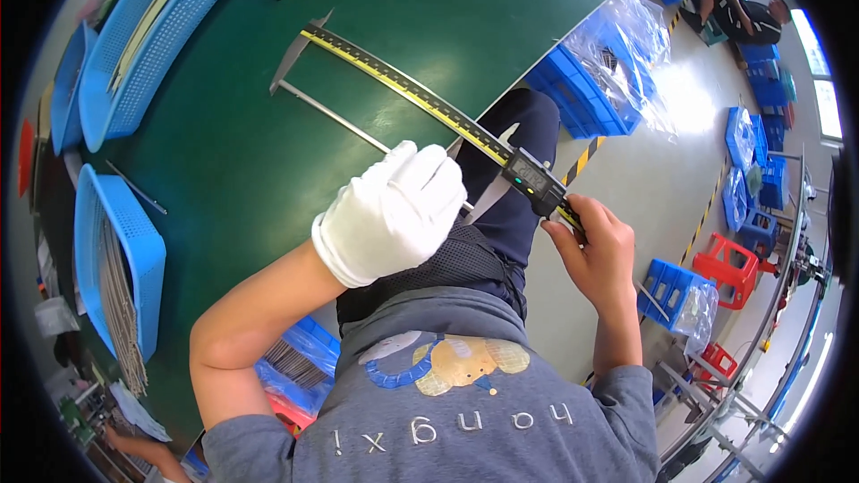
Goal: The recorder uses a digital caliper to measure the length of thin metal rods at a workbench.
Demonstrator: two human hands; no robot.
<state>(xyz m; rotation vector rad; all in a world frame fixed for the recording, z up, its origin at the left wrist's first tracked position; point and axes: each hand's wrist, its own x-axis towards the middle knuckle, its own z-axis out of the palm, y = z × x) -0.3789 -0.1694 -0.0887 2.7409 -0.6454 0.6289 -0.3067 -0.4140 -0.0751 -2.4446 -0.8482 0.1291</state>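
A caliper (pixel 407 92) of smooth metal, with a black plastic display housing (pixel 534 182); thin rod (pixel 335 117) of smooth, shiny metal; white glove (pixel 389 215) of soft-looking matt cloth; tabletop (pixel 233 143) smooth, green and softly glossy; blue baskets (pixel 179 40) of perforated plastic; crate (pixel 573 94) of smooth blue plastic; clear plastic wrap (pixel 617 22), crinkled and shiny; grey shirt (pixel 403 456) of matt cloth; floor (pixel 684 188) smooth, with a bright sheen.

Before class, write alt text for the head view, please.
White-gloved left hand holds a thin metal rod between the jaws of a long caliper; the bare right hand grips the caliper near its display. Also visible: green table, blue baskets at left.
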